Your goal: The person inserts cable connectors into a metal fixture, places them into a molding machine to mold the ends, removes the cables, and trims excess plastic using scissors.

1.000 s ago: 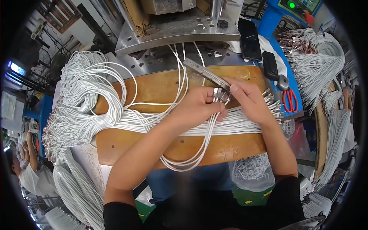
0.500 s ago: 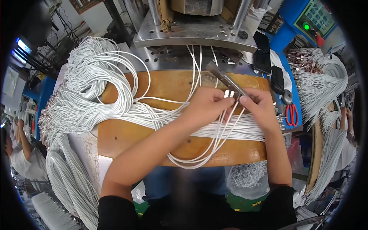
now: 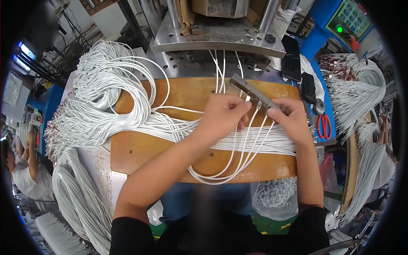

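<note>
A narrow grey metal bar [image 3: 251, 90] slants over the wooden board, its lower right end pinched in my right hand [image 3: 292, 119]. One white cable's metal connector [image 3: 259, 105] sits against the bar's near edge, clear of my fingers. Another cable meets the bar by my right thumb. Closed at the fingertips, my left hand [image 3: 224, 114] grips a white cable with a pale connector [image 3: 247, 98] poking out, close to the bar. The held cables [image 3: 212, 182] loop down past the board's near edge. Beneath both hands runs a thick bundle of white cables [image 3: 272, 140].
A large heap of white cables [image 3: 100, 119] covers the left side. A steel press [image 3: 216, 36] stands at the far side, with cables running from under it. Red-handled scissors [image 3: 324, 127], a black phone [image 3: 290, 59] and more cable bundles [image 3: 357, 89] lie on the right.
My left fingers have drawn a little left, away from one connector that now rests alone at the bar. The bar has turned slightly. Another connector stays in my left fingertips.
</note>
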`<state>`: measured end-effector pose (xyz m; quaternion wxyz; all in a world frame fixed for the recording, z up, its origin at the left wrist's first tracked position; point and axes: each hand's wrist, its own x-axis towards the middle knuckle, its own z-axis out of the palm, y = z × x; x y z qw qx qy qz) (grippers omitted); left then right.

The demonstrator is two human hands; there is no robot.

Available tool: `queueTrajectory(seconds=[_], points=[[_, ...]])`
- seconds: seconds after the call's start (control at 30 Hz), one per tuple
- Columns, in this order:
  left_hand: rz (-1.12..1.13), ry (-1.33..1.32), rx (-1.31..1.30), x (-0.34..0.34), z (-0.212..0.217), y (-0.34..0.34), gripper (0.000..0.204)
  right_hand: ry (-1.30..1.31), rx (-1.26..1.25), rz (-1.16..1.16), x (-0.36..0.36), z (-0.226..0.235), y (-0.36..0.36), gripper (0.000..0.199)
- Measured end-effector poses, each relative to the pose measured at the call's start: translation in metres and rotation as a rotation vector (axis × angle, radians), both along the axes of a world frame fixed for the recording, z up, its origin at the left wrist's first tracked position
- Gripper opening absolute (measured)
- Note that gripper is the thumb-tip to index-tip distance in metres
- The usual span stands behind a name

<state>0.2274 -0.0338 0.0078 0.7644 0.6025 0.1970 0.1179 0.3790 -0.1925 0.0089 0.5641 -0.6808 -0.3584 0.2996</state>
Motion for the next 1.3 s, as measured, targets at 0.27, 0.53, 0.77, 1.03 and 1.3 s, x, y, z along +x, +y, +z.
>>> queueTrajectory(seconds=[0.27, 0.53, 0.77, 1.03, 1.3], points=[[0.012, -0.007, 0.175, -0.001, 0.011, 0.001, 0.019, -0.102, -0.024, 0.020, -0.001, 0.006, -0.002, 0.023], [0.420, -0.166, 0.480, 0.007, 0.000, 0.037, 0.036, -0.604, -0.104, -0.216, 0.019, 0.003, -0.015, 0.021], [0.151, -0.044, -0.263, 0.074, 0.008, 0.080, 0.019, -0.490, -0.153, -0.062, 0.012, 0.006, -0.007, 0.031], [-0.130, 0.070, -0.081, 0.028, -0.003, 0.078, 0.020, -0.506, -0.133, -0.123, 0.012, 0.001, -0.005, 0.031], [-0.146, 0.033, -0.023, 0.020, -0.006, 0.080, 0.021, -0.385, -0.197, -0.110, 0.003, 0.005, 0.002, 0.028]])
